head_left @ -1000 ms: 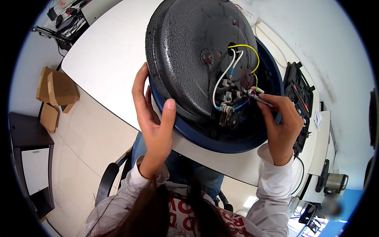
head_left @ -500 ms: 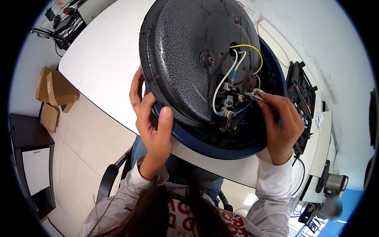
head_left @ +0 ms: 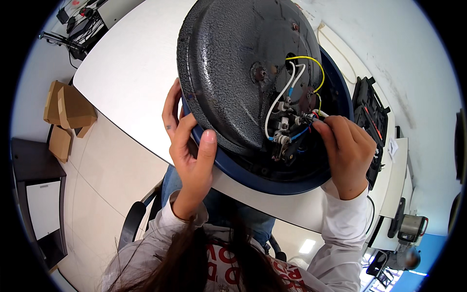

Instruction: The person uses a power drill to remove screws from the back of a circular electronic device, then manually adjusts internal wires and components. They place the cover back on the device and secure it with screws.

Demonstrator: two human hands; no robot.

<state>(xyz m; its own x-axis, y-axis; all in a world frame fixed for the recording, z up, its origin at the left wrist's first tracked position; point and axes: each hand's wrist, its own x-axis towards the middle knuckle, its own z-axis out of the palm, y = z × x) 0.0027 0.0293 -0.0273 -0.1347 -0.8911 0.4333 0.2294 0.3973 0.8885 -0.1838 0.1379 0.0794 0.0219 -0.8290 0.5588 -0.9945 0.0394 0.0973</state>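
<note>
A dark grey, speckled round metal plate [head_left: 219, 73] is tilted up in a dark blue round housing [head_left: 262, 185]. On its right side are yellow [head_left: 321, 65], white and blue wires, metal terminals and a black component cluster [head_left: 284, 131]. My left hand [head_left: 189, 160] grips the plate and housing at their left edge, thumb in front, some fingertips hidden behind. My right hand [head_left: 348, 153] is pinched on a small slender metal piece [head_left: 311, 118] at the wiring on the right; most of that piece is hidden by the fingers.
A curved white table [head_left: 116, 78] carries an open black tool case [head_left: 367, 107] at the right, beside a wall. Cardboard boxes [head_left: 70, 109] and a dark cabinet [head_left: 36, 153] stand at the left. Cables and devices [head_left: 82, 24] lie at upper left; a black chair [head_left: 134, 219] is below.
The plate and housing have shifted slightly downward. My left fingers have bent and moved on the rim. My right fingertips have closed further over the slender metal piece, covering more of it.
</note>
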